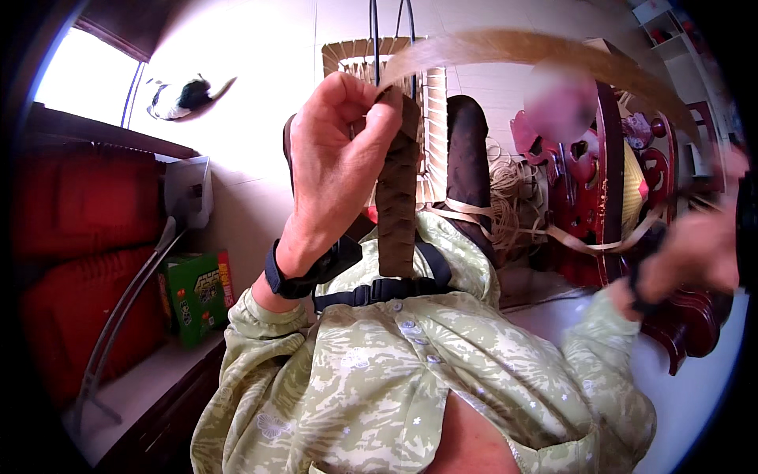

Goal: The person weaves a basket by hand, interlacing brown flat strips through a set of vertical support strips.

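Note:
My left hand [338, 146] is closed in front of my chest, thumb and fingers pinching the top of a brown plaited band [397, 205]. The band hangs down toward the black belt [387, 291] at my waist. From the pinch a tan, flat strand [497, 49] sweeps to the right in a wide arc, blurred by motion. Far out at the right edge is my right hand [699, 249], its fingers smeared. The strand curves down toward it, but whether the hand grips it is not clear.
Between my knees stands a beige corded frame [434, 118] with black metal rods [375, 39]. A heap of tan cord [513, 193] lies beside a carved dark-red wooden seat [609, 178]. At left are red cushions [87, 197], a green box [193, 296] and a cat [183, 96].

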Tool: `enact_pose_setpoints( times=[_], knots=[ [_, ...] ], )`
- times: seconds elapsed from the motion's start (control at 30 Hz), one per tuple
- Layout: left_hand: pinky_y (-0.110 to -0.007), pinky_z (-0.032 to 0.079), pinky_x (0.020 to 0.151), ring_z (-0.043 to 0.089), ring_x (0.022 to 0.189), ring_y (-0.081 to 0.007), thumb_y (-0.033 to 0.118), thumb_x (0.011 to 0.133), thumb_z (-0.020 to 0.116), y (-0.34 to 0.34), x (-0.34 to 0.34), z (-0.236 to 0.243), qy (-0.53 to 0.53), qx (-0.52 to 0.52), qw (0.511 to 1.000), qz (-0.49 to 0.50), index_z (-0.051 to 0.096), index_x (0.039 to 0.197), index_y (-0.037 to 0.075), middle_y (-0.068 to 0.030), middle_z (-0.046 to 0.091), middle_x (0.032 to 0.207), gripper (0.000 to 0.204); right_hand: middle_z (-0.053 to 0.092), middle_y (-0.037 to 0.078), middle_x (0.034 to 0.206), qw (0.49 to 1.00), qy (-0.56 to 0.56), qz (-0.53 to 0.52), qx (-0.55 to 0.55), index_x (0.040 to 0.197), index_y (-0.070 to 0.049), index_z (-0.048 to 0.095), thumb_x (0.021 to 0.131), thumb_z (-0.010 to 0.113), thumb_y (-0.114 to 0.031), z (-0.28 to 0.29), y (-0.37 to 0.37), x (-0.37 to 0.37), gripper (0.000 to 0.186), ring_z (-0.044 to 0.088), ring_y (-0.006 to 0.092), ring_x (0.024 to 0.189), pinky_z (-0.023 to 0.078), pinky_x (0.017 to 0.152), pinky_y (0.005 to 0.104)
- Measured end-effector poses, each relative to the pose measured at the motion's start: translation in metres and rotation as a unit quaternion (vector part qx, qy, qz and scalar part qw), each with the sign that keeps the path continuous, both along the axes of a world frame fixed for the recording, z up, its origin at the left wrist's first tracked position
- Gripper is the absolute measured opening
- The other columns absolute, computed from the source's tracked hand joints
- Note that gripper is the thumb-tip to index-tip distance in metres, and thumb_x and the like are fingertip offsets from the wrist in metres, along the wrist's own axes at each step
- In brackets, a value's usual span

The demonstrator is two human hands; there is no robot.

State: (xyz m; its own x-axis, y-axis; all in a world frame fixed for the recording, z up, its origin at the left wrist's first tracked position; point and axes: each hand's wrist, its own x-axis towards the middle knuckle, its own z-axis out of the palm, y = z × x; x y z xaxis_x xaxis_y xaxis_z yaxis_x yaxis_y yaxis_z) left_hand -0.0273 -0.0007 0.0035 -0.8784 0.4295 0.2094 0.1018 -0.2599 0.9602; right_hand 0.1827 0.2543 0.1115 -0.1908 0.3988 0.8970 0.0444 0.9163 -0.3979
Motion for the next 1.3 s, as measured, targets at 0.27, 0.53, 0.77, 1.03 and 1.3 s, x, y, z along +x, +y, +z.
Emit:
enact_pose_setpoints(
  times=[0.27, 0.53, 0.77, 1.03, 1.3],
  knots=[
    [-0.017, 0.036, 0.048, 0.049, 0.059, -0.0027, 0.003, 0.088, 0.052, -0.007, -0.015, 0.02, -0.112, -0.049, 0.986, -0.115, 0.04, 0.1, 0.001, -0.0035, 0.059, 0.069, 0.017, 0.061, 0.002, 0.082, 0.699, -0.216, 0.455, -0.507, 0.091, -0.001, 0.062, 0.089, 0.062, -0.021, -0.1, -0.12, -0.142, 0.02, 0.052, 0.0051, 0.067, 0.042, 0.057, 0.0209],
    [-0.024, 0.046, 0.054, 0.055, 0.065, -0.009, 0.006, 0.09, 0.049, -0.012, -0.022, 0.025, -0.108, -0.145, 0.975, -0.131, 0.033, 0.111, 0.0, -0.0092, 0.059, 0.074, 0.027, 0.059, -0.001, 0.069, 0.56, -0.289, 0.505, -0.59, 0.09, 0.0, 0.065, 0.086, 0.066, -0.015, -0.08, -0.111, -0.166, 0.015, 0.05, 0.0038, 0.054, 0.039, 0.046, 0.0186],
    [-0.029, 0.046, 0.053, 0.058, 0.057, -0.0142, 0.005, 0.088, 0.053, -0.004, -0.026, 0.012, 0.005, -0.156, 0.984, -0.082, 0.037, 0.113, 0.001, -0.014, 0.061, 0.067, 0.029, 0.055, -0.005, 0.065, 0.639, -0.246, 0.456, -0.569, 0.085, -0.007, 0.065, 0.088, 0.06, -0.026, -0.089, -0.131, -0.179, 0.019, 0.047, 0.0021, 0.052, 0.039, 0.045, 0.0169],
    [-0.023, 0.048, 0.057, 0.059, 0.074, -0.0102, 0.008, 0.089, 0.058, -0.025, -0.02, 0.035, -0.147, -0.058, 0.964, -0.213, 0.033, 0.128, -0.001, -0.0076, 0.061, 0.087, 0.047, 0.051, -0.005, 0.064, 0.706, -0.101, 0.426, -0.557, 0.071, -0.005, 0.057, 0.084, 0.067, -0.015, -0.102, -0.145, -0.175, 0.019, 0.042, 0.0005, 0.057, 0.034, 0.048, 0.0178],
    [-0.019, 0.034, 0.045, 0.046, 0.056, -0.0012, 0.002, 0.087, 0.056, -0.016, -0.02, 0.011, -0.064, -0.111, 0.982, -0.14, 0.044, 0.106, -0.001, 0.0011, 0.053, 0.063, 0.023, 0.048, -0.002, 0.057, 0.825, -0.164, 0.302, -0.45, 0.067, -0.004, 0.048, 0.082, 0.065, -0.012, -0.101, -0.155, -0.169, 0.024, 0.041, 0.0044, 0.052, 0.035, 0.046, 0.0234]
  ],
)
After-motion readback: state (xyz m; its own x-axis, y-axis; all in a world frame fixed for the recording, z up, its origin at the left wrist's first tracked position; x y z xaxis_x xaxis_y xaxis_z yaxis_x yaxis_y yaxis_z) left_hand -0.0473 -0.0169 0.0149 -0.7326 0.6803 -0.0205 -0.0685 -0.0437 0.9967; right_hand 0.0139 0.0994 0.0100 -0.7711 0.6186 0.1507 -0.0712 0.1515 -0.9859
